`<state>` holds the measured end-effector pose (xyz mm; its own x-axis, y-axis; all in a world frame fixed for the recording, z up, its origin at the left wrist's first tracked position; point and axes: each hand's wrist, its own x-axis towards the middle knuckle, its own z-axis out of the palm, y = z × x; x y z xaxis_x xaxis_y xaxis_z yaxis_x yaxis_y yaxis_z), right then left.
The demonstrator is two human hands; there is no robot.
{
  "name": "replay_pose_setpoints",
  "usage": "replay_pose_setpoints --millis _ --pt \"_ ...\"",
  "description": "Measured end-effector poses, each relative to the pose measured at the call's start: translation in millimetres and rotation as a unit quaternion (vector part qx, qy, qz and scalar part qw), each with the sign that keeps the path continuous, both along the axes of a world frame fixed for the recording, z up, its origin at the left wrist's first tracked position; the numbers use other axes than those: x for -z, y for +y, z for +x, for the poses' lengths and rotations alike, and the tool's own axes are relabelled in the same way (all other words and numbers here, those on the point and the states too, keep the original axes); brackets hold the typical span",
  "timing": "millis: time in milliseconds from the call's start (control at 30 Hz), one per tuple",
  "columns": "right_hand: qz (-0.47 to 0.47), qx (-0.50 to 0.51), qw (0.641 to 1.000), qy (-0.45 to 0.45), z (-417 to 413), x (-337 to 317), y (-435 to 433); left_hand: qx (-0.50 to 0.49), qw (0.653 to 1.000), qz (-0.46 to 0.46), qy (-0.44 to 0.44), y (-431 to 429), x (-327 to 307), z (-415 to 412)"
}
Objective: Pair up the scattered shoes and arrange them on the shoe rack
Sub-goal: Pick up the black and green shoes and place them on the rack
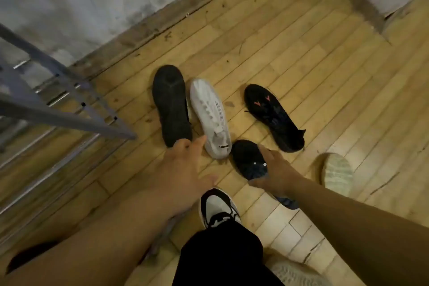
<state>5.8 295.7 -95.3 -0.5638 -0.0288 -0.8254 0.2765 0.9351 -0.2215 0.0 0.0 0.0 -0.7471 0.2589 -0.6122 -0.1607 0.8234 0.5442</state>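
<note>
Several shoes lie on the wooden floor. A dark grey shoe (170,104) and a white shoe (210,116) lie side by side in the middle. My left hand (185,169) reaches to the grey shoe's heel, fingers touching it, the thumb spread toward the white shoe. To the right lies a black shoe with red marks (274,117). Nearer me, my right hand (276,173) grips a black-and-blue shoe (249,160), fingers over its top and thumb under its side. A pale knit shoe (337,173) lies sole-up at the right. The grey metal shoe rack (69,121) stands at the left.
My own foot in a black-and-white sneaker (219,208) and a black trouser leg (220,258) are at the bottom centre. Another pale shoe (299,273) sits at the bottom right. A grey wall with a wooden skirting (162,28) runs behind the shoes.
</note>
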Motion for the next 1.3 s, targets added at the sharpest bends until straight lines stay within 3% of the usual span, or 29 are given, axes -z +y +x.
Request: replay_pose_setpoints --millis 167,300,367,433,500,567,633,733,833,900,967,1100,1200,1300 --pt "0.101 -0.053 0.985 0.130 16.2 46.6 -20.1 -0.019 0.998 0.022 0.051 -19.1 35.3 8.7" --pt "0.124 -0.064 0.974 0.178 16.0 40.9 -24.2 -0.036 0.992 0.028 0.113 -40.4 27.6 16.8" --pt "0.090 -0.019 0.973 0.213 11.4 20.1 -24.1 -0.043 0.989 0.014 0.141 -49.8 8.5 25.5" --pt "-0.009 0.051 0.959 0.280 6.7 -13.4 -27.1 -0.054 0.981 0.004 0.184 -59.5 -15.2 37.1" --pt "-0.143 0.110 0.918 0.352 4.0 -56.8 -32.1 -0.072 0.975 0.013 0.209 -60.3 -42.0 49.7" --pt "-0.277 0.188 0.870 0.362 4.4 -103.7 -46.9 -0.067 0.974 0.017 0.218 -54.0 -72.1 60.6" --pt "-0.414 0.269 0.808 0.320 1.6 -142.5 -66.6 -0.048 0.972 0.009 0.228 -44.7 -99.0 65.5" --pt "-0.604 0.358 0.684 0.198 4.9 -180.2 -93.7 -0.074 0.969 0.055 0.228 -32.0 -126.9 69.9" --pt "-0.699 0.379 0.594 0.124 7.7 -190.4 -122.6 -0.116 0.969 0.134 0.171 -30.9 -131.3 74.2" --pt "-0.721 0.398 0.560 0.092 11.3 -191.0 -136.7 -0.130 0.966 0.162 0.154 -32.4 -127.9 78.6" --pt "-0.689 0.417 0.585 0.097 12.3 -184.9 -148.5 -0.153 0.963 0.150 0.161 -37.3 -117.5 80.7" --pt "-0.488 0.363 0.766 0.208 7.7 -149.2 -157.6 -0.223 0.962 0.060 0.143 -53.6 -86.1 88.6" --pt "-0.342 0.262 0.874 0.224 -6.1 -105.3 -156.6 -0.254 0.961 -0.015 0.106 -71.7 -52.7 96.4" --pt "-0.228 0.110 0.941 0.223 -25.8 -56.1 -164.8 -0.272 0.957 -0.065 0.073 -86.4 -18.7 102.9"
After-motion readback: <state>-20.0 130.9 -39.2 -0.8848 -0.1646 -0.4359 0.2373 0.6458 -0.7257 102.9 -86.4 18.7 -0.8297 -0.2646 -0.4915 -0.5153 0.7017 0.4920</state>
